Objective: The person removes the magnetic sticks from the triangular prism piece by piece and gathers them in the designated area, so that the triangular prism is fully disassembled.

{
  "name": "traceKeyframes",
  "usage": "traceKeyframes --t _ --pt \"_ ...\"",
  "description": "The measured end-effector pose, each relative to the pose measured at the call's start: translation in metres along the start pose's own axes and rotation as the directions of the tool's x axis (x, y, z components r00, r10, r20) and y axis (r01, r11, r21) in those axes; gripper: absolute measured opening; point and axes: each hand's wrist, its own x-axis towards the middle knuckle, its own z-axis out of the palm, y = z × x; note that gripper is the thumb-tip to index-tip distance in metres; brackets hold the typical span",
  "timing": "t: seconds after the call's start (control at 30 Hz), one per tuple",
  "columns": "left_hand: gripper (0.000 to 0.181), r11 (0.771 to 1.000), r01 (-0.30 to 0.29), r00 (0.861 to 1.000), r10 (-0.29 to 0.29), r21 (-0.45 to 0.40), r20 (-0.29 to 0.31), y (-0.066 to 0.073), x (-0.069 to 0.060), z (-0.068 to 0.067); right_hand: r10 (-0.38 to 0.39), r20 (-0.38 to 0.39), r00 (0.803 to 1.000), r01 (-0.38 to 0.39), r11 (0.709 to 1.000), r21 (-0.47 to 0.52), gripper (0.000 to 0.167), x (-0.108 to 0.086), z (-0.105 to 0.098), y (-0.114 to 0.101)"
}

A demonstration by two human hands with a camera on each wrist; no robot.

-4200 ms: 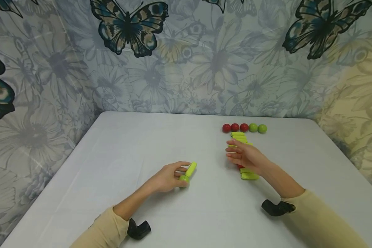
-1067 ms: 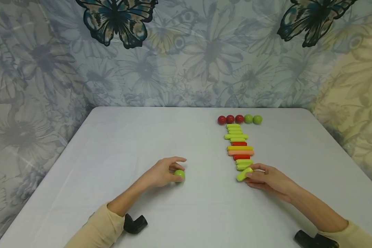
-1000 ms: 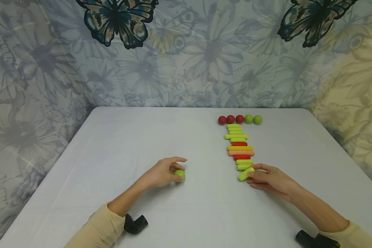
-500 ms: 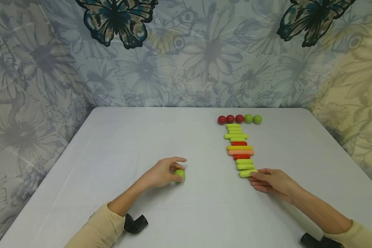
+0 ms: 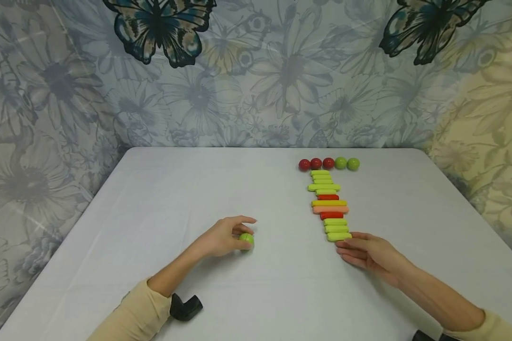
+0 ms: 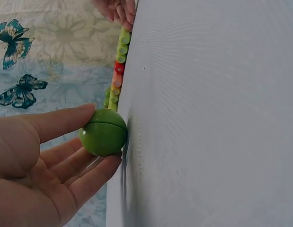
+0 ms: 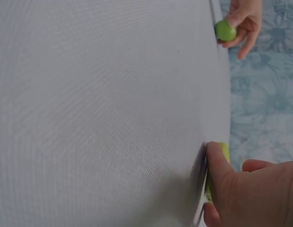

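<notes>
My left hand [image 5: 224, 237] holds a shiny green ball [image 6: 102, 137] between thumb and fingers; the ball has a thin dark seam, and its index finger reaches past it in the head view. My right hand [image 5: 377, 253] is at the near end of a row of short rods, thumb and forefinger at the right end of the nearest light green rod [image 5: 337, 236]. That rod lies close against the light green rod [image 5: 336, 229] behind it. In the right wrist view the right hand [image 7: 250, 189] hides most of this rod.
Beyond, the row continues with a red rod [image 5: 332, 215], a salmon rod [image 5: 330, 210], a yellow rod [image 5: 329, 203] and more red and green ones. Red balls [image 5: 316, 164] and green balls [image 5: 347, 164] line up across its far end. All lie on a white table [image 5: 175, 189] near patterned cloth.
My right hand has brought the nearest green rod from a slant to lie level and moved it up against the row. Earlier a green rod stood out beside my left hand's ball; now only the ball shows there.
</notes>
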Motion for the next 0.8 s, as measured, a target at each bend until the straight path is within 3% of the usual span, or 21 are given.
traceKeyframes --t 0.2,0.47,0.6,0.8 --pt "0.052 1.000 -0.018 1.000 0.018 0.004 -0.017 0.003 -0.001 0.000 -0.009 0.003 1.000 0.009 1.000 0.023 0.085 -0.001 0.001 -0.001" --pt "0.049 0.995 -0.084 0.990 0.078 -0.046 -0.121 0.008 0.005 -0.010 -0.004 -0.019 1.000 0.005 1.000 0.009 0.081 0.000 -0.002 0.002" --pt "0.050 0.995 -0.099 0.982 0.094 -0.022 -0.166 0.015 0.020 -0.025 -0.009 -0.026 1.000 0.010 1.000 0.020 0.082 0.000 -0.002 0.002" --pt "0.050 0.988 -0.150 0.964 0.152 0.028 -0.219 0.027 0.052 -0.048 -0.013 -0.037 0.999 0.014 1.000 0.013 0.077 0.002 0.000 0.002"
